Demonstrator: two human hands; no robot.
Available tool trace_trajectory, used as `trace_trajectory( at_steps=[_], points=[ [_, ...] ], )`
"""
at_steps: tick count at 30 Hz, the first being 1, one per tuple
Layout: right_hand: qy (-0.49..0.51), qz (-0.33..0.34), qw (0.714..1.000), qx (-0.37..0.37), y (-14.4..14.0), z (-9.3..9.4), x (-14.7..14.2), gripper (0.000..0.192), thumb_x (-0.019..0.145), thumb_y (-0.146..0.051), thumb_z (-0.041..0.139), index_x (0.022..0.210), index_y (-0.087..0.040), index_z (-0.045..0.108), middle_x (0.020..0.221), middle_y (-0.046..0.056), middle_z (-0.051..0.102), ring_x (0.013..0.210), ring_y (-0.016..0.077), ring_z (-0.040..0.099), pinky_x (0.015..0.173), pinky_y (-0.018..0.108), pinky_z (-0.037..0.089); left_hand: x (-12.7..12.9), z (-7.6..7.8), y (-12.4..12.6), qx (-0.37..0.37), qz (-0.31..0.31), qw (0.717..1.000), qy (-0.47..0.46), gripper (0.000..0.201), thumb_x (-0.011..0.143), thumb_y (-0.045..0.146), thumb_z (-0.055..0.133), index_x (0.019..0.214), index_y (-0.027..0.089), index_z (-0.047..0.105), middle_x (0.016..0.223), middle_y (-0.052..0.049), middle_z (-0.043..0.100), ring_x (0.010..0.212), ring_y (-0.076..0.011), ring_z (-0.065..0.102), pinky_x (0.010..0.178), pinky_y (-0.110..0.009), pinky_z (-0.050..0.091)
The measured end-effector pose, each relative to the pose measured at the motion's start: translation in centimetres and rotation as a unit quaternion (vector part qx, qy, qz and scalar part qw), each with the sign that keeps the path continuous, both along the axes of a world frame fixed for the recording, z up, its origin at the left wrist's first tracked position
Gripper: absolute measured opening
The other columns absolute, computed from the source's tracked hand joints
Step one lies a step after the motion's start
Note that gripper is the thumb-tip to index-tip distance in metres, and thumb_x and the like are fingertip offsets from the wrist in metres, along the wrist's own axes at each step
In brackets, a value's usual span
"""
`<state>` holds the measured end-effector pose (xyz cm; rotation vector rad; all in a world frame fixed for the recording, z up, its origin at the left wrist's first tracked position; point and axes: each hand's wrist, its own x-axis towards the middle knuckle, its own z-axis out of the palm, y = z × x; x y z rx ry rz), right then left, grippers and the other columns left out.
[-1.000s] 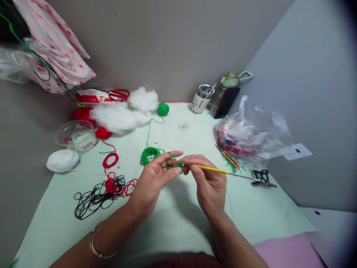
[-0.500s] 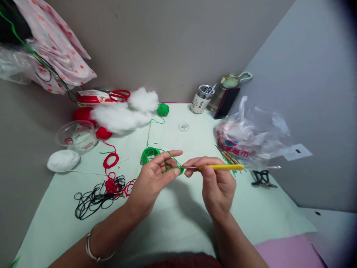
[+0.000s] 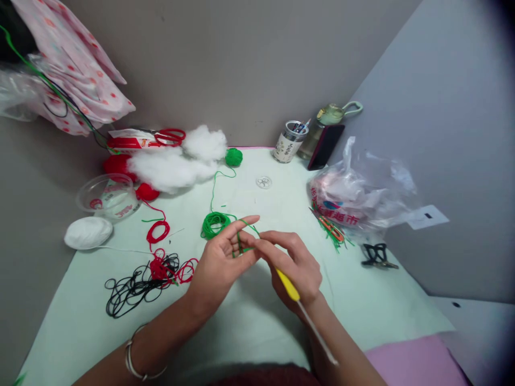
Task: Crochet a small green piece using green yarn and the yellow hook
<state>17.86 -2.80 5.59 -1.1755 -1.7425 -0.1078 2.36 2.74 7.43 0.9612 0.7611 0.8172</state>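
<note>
My left hand (image 3: 225, 254) is closed in a pinch on green yarn (image 3: 240, 242), which also runs over its raised index finger. A crochet hook with a yellow handle (image 3: 287, 285) sits in my right hand (image 3: 295, 265); its metal shaft slants down toward my right wrist. Both sets of fingertips meet at the yarn, and they hide the hook's working end and any stitches. Just behind my left hand lies a loose coil of green yarn (image 3: 215, 225), with a strand leading back to a green ball (image 3: 234, 157).
To the left are tangled black cord (image 3: 132, 289), red yarn (image 3: 159, 231), a white yarn ball (image 3: 88, 233), a clear tub (image 3: 105, 195) and white stuffing (image 3: 173, 170). Red-handled scissors (image 3: 171, 136) lie behind. Rightward stand a pen can (image 3: 289, 142), a phone (image 3: 326, 146) and a plastic bag (image 3: 362, 193).
My right hand has turned, swinging the hook from level to slanting down toward my wrist. Its fingers have moved in against my left fingertips. My left hand stays nearly in place.
</note>
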Motion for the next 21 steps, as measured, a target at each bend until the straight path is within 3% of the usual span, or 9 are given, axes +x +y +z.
trace_trajectory(
  at_steps=[3,7,10,12,14,17,21],
  points=[
    [0.165,0.033,0.985,-0.036,0.17,0.48,-0.20,0.032,0.101,-0.009,0.060,0.120,-0.029,0.076,0.104,0.006,0.079,0.092,0.0184,0.076,0.078,0.032,0.064,-0.09,-0.01,0.29,-0.055,-0.022,0.997,-0.052,0.050,0.080,0.026,0.088,0.128,0.023,0.074,0.088,0.000,0.072,0.088,-0.0165,0.066,0.088,-0.031,0.049],
    [0.400,0.111,0.902,-0.120,0.57,0.88,-0.13,0.020,0.107,-0.024,0.058,0.106,-0.026,0.077,0.098,0.004,0.080,0.077,0.0163,0.073,0.071,0.032,0.064,-0.35,0.27,0.54,-0.069,-0.027,0.995,-0.067,0.043,0.080,0.028,0.089,0.121,0.024,0.078,0.090,-0.001,0.071,0.090,-0.0185,0.067,0.091,-0.035,0.048],
    [0.467,0.147,0.859,-0.150,0.63,0.80,0.00,0.020,0.108,-0.030,0.057,0.103,-0.025,0.076,0.097,0.004,0.081,0.075,0.0154,0.074,0.071,0.031,0.064,-0.53,0.43,0.52,-0.060,-0.017,0.996,-0.059,0.037,0.078,0.027,0.089,0.115,0.026,0.081,0.087,0.001,0.066,0.086,-0.0159,0.064,0.087,-0.032,0.048],
    [0.452,0.137,0.870,-0.143,0.43,0.79,0.00,0.021,0.109,-0.028,0.055,0.104,-0.025,0.075,0.097,0.003,0.080,0.075,0.0147,0.075,0.072,0.030,0.064,-0.63,0.41,0.50,-0.045,-0.008,0.998,-0.045,0.036,0.078,0.026,0.089,0.113,0.027,0.082,0.087,0.001,0.064,0.085,-0.0148,0.062,0.084,-0.031,0.048],
    [0.396,0.106,0.904,-0.121,0.15,0.85,-0.07,0.022,0.109,-0.023,0.052,0.108,-0.025,0.075,0.098,0.003,0.080,0.076,0.0143,0.075,0.073,0.030,0.063,-0.70,0.32,0.51,-0.022,-0.002,0.999,-0.024,0.036,0.080,0.025,0.087,0.115,0.028,0.081,0.088,0.001,0.064,0.087,-0.0148,0.061,0.084,-0.030,0.048],
    [0.262,0.078,0.960,-0.063,-0.13,0.96,-0.18,0.025,0.107,-0.015,0.051,0.116,-0.025,0.072,0.101,0.004,0.079,0.084,0.0163,0.075,0.076,0.032,0.063,-0.65,0.23,0.49,0.013,0.008,1.000,0.004,0.036,0.083,0.023,0.084,0.119,0.027,0.079,0.087,0.001,0.064,0.086,-0.0153,0.061,0.082,-0.030,0.049],
    [0.088,0.063,0.994,0.001,-0.15,0.74,-0.27,0.024,0.105,-0.013,0.052,0.121,-0.021,0.068,0.098,0.009,0.079,0.091,0.0216,0.077,0.074,0.035,0.064,-0.28,0.36,0.21,0.038,0.045,0.998,0.036,0.038,0.079,0.018,0.084,0.117,0.023,0.077,0.085,0.002,0.064,0.085,-0.0159,0.060,0.081,-0.029,0.049]
  ],
)
